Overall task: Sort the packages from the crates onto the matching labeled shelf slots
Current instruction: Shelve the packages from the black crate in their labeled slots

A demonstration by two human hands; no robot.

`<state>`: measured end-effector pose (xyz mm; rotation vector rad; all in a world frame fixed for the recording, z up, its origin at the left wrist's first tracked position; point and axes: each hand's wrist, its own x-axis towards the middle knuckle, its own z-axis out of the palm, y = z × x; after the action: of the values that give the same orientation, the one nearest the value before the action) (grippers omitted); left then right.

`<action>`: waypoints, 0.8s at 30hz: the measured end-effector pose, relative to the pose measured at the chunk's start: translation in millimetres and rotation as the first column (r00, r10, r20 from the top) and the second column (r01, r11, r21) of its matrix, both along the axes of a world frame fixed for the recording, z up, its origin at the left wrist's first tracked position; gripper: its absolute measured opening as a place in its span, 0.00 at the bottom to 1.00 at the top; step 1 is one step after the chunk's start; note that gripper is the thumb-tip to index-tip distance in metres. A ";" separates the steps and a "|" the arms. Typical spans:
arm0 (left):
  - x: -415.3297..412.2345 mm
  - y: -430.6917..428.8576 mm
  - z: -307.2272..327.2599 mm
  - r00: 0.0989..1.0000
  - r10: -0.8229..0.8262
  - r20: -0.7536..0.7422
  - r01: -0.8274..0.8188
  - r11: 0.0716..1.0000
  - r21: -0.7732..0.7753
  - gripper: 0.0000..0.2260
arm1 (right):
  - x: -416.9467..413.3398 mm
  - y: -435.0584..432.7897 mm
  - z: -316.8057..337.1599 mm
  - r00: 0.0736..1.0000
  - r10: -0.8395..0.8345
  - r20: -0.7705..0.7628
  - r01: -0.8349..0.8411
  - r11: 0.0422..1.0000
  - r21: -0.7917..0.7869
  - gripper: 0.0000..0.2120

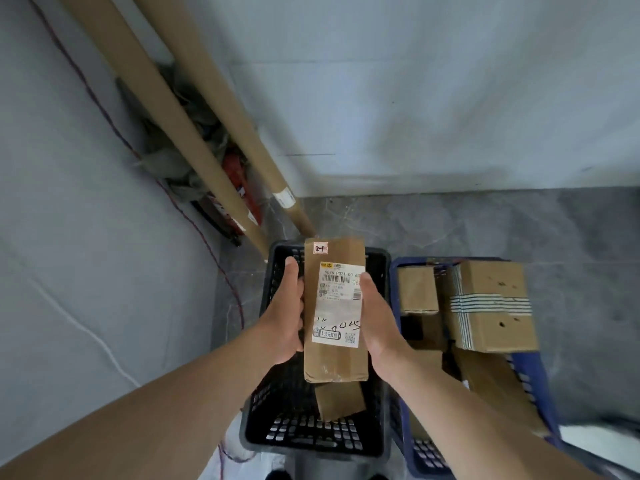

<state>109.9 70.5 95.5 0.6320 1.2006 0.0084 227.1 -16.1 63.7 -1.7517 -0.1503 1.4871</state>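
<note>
I hold a long brown cardboard package (334, 358) above the black crate (277, 434). It carries a white shipping label and a small red-edged tag reading "2-1" at its top left corner. My left hand (285, 317) grips its left side and my right hand (375, 320) grips its right side, thumbs on the front face. One small brown box (341, 400) lies in the black crate below it. The blue crate (533, 386) on the right holds several cardboard boxes, the largest (491, 306) wrapped with striped tape. No shelf is in view.
Two long cardboard tubes (194, 133) lean in the wall corner at the upper left, with crumpled clutter and a red object (239, 181) behind them. A thin red cord (221, 268) runs down the left wall to the grey floor (450, 223).
</note>
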 end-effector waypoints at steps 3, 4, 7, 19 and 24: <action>2.0 -3.4 55.3 0.999 -0.044 0.028 0.043 0.999 0.013 0.29 | -0.1 -8.4 51.5 0.998 -0.058 0.021 0.057 0.998 0.032 0.23; 2.0 -5.0 71.0 0.997 -0.063 0.035 0.062 0.998 0.015 0.30 | -0.6 -11.9 69.7 0.997 -0.075 0.030 0.073 0.996 0.040 0.24; 6.5 -11.0 119.0 0.991 -0.109 0.074 0.106 0.994 0.037 0.31 | -0.1 -23.8 127.6 0.990 -0.116 0.075 0.112 0.992 0.062 0.24; 35.9 -62.1 260.9 0.928 -0.317 0.195 0.285 0.942 0.176 0.37 | 16.7 -89.0 278.5 0.940 -0.290 0.179 0.257 0.948 0.185 0.25; 41.5 -96.6 300.6 0.906 -0.367 0.210 0.322 0.921 0.220 0.40 | 16.5 -127.8 318.0 0.925 -0.318 0.209 0.265 0.932 0.247 0.25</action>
<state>151.3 -26.1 396.1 0.9701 0.8382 -0.1017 243.6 -143.9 381.7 -1.6917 -0.1612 0.9971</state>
